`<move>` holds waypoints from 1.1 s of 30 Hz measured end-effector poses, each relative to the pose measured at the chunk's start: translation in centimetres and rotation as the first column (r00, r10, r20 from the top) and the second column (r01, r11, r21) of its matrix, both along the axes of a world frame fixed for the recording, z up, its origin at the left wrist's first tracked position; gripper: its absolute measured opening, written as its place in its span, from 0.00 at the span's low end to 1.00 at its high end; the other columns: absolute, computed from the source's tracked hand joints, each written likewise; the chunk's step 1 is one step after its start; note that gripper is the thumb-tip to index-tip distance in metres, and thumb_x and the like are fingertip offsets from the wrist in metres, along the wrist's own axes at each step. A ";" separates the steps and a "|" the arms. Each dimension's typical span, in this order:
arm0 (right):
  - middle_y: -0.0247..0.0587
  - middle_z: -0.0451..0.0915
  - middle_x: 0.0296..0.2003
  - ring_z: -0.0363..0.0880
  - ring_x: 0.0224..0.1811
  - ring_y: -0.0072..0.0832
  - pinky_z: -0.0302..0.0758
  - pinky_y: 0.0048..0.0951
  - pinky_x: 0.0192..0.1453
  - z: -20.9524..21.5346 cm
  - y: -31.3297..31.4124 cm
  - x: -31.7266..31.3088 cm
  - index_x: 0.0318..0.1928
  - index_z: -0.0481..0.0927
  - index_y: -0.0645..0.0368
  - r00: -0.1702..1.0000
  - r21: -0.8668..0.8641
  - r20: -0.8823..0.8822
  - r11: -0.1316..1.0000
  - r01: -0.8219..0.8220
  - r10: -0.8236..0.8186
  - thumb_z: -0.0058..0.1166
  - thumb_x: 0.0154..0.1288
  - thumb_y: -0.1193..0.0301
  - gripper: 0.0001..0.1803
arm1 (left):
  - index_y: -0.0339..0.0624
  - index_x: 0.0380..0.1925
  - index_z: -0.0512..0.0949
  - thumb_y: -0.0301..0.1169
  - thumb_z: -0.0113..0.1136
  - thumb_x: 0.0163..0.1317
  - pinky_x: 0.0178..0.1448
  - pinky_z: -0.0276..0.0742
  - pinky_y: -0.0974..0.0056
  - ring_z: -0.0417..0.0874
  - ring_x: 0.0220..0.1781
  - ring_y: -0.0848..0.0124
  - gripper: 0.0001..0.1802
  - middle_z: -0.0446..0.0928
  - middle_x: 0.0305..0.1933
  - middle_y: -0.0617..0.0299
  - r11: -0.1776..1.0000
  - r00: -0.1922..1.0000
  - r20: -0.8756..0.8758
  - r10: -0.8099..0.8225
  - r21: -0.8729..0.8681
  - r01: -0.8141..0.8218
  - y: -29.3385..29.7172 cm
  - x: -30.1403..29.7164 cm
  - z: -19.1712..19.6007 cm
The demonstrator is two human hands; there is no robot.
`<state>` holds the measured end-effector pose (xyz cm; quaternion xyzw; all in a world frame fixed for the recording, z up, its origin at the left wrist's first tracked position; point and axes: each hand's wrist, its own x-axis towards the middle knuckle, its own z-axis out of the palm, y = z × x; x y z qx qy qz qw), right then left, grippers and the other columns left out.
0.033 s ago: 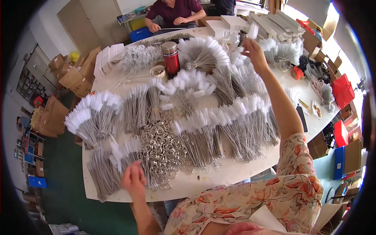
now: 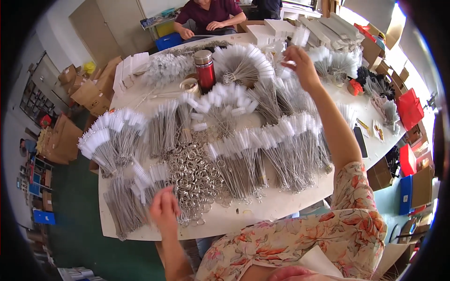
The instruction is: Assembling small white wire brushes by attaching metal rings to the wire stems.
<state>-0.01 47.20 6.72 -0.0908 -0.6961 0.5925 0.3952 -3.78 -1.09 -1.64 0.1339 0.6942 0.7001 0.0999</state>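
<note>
While your right hand (image 2: 303,68) is stretched far out over the surface (image 2: 276,206), its fingers (image 2: 293,52) are pinched together on what looks like a thin white-tipped wire brush (image 2: 300,37), lifted above the fanned bundles at the far side. That brush runs roughly away from you, bristle end up and outward, with its wire stem hidden behind your hand, so you cannot tell how much of it you hold. Your left hand (image 2: 164,208) sits close to you at the near edge, fingers curled downward onto the pile of metal rings (image 2: 194,173), just beside a bundle of brushes (image 2: 124,206) whose stems point toward you. Whether a ring is actually gripped cannot be told. The rings lie nearer your left hand; the far brush fans lie nearer your right.
</note>
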 end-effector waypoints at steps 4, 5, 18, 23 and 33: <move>0.37 0.73 0.39 0.71 0.43 0.27 0.69 0.36 0.55 -1.1 -14.1 2.4 0.43 0.72 0.59 0.884 -0.142 -0.069 0.872 -0.468 0.463 0.40 0.70 0.68 0.10 | 0.35 0.48 0.72 0.21 0.47 0.63 0.22 0.66 0.76 0.69 0.18 0.80 0.13 0.70 0.22 0.65 0.961 0.956 -0.208 -0.205 0.143 0.237 6.1 1.3 0.8; 0.36 0.72 0.39 0.71 0.43 0.26 0.70 0.34 0.54 -2.3 -17.5 3.3 0.44 0.72 0.59 0.877 -0.188 -0.043 0.858 -0.477 0.478 0.41 0.70 0.68 0.10 | 0.34 0.49 0.71 0.20 0.48 0.62 0.23 0.69 0.75 0.70 0.18 0.80 0.14 0.70 0.24 0.64 0.948 0.945 -0.220 -0.241 0.153 0.277 7.6 1.9 0.9; 0.37 0.74 0.44 0.70 0.47 0.24 0.67 0.28 0.53 -16.3 -27.2 11.9 0.49 0.72 0.62 0.883 -0.444 0.148 0.828 -0.344 0.446 0.41 0.70 0.65 0.15 | 0.40 0.38 0.71 0.20 0.63 0.51 0.41 0.75 0.67 0.76 0.38 0.64 0.15 0.71 0.43 0.57 0.826 0.834 -0.017 -0.552 0.123 0.549 7.5 6.4 -7.0; 0.28 0.71 0.29 0.71 0.33 0.19 0.74 0.25 0.44 -15.7 -28.0 12.9 0.43 0.70 0.57 0.897 -0.852 -0.246 0.358 -0.381 0.368 0.36 0.71 0.68 0.10 | 0.36 0.38 0.75 0.22 0.59 0.55 0.40 0.75 0.68 0.74 0.40 0.65 0.10 0.68 0.45 0.56 0.944 0.593 -0.790 -0.157 0.058 0.326 8.0 10.8 -9.1; 0.43 0.77 0.24 0.77 0.30 0.40 0.70 0.39 0.32 -10.8 -23.5 21.1 0.26 0.76 0.60 0.591 0.753 0.561 0.061 -0.655 -0.579 0.48 0.53 0.74 0.04 | 0.41 0.39 0.73 0.25 0.58 0.55 0.35 0.74 0.62 0.78 0.31 0.61 0.11 0.76 0.31 0.58 0.922 0.721 -0.609 -0.330 -0.042 0.386 4.9 12.2 -13.4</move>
